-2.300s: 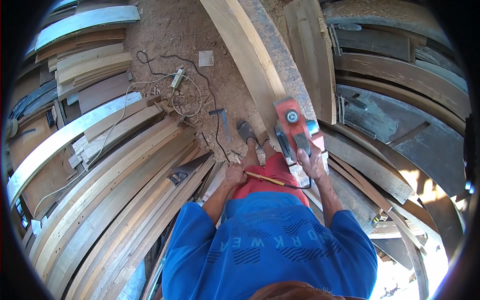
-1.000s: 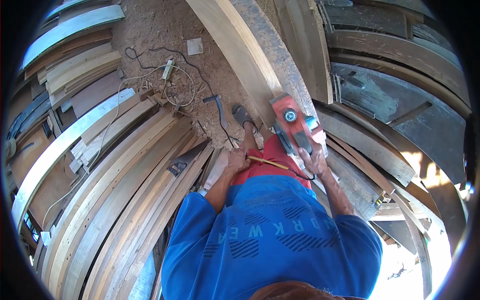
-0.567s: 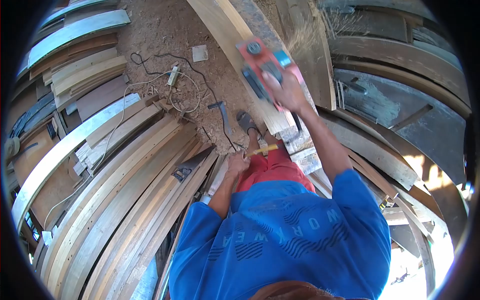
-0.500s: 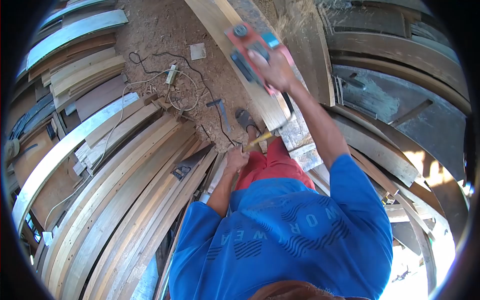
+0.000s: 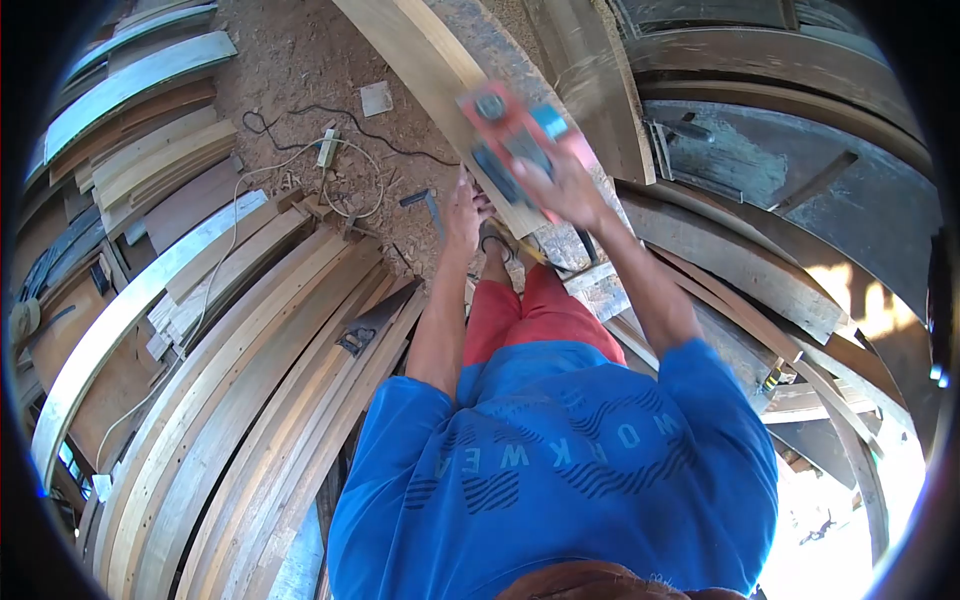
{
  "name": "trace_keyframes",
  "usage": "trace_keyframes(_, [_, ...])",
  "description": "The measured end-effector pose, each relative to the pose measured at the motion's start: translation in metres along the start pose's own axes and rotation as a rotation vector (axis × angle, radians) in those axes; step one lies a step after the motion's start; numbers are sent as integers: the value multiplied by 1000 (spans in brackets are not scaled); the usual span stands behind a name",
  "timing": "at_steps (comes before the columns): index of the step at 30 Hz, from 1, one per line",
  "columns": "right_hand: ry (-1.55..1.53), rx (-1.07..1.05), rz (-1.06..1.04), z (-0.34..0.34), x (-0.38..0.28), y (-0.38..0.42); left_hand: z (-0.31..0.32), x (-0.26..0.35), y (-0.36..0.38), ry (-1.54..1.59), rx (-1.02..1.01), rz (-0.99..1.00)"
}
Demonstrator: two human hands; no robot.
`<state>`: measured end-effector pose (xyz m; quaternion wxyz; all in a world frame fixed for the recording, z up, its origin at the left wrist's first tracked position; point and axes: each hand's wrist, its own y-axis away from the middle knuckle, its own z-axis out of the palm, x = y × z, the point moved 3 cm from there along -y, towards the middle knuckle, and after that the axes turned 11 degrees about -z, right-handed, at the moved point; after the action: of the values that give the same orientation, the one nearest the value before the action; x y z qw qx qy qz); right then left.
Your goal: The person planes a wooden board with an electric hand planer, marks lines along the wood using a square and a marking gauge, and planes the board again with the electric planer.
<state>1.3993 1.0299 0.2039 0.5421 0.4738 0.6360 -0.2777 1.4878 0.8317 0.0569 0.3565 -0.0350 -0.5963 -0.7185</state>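
Observation:
My right hand [image 5: 562,185] is closed on the handle of a red electric planer [image 5: 490,104], blurred by motion. The tool rests on a long, curved wooden board [image 5: 425,50]. To the left of the planer, my left hand [image 5: 466,212] is raised beside the board, fingers curled. A black power cord [image 5: 385,148] runs from the floor up to it. Between that hand and the planer's rear, a yellow length [image 5: 535,254], apparently part of the cord, slants down; the exact grip on it is partly hidden.
Stacked curved planks [image 5: 230,400] fill the left side, with a handsaw [image 5: 370,328] lying on them. A socket strip [image 5: 328,148] and a square [image 5: 425,205] lie on the shaving-covered floor [image 5: 300,60]. More boards [image 5: 760,110] are stacked on the right.
My right hand has drawn the planer back along the board, towards my body. My left hand has risen from beside my thigh to beside the board, and the black cord has shifted up with it.

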Motion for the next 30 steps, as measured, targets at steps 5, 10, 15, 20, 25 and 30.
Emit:
trace_keyframes(5, [10, -13, 76, -7, 32, 159, 5, -10, -15, -234, 58, 47])
trace_keyframes(10, [94, -23, 144, -1, 31, 133, -1, -16, -17, -320, 81, 43])
trace_keyframes(15, [106, 77, 39, 7, 6, -5, 1, -15, -15, -217, 39, 32])
trace_keyframes(20, [52, 61, -119, 1, -6, -125, -2, -21, -18, -140, 7, 10])
trace_keyframes(25, [18, -50, -26, 4, 2, -126, 0, -23, -4, 29, -40, -88])
trace_keyframes(30, [-30, -13, -33, 10, 5, -8, -8, -32, -14, 85, -130, -103])
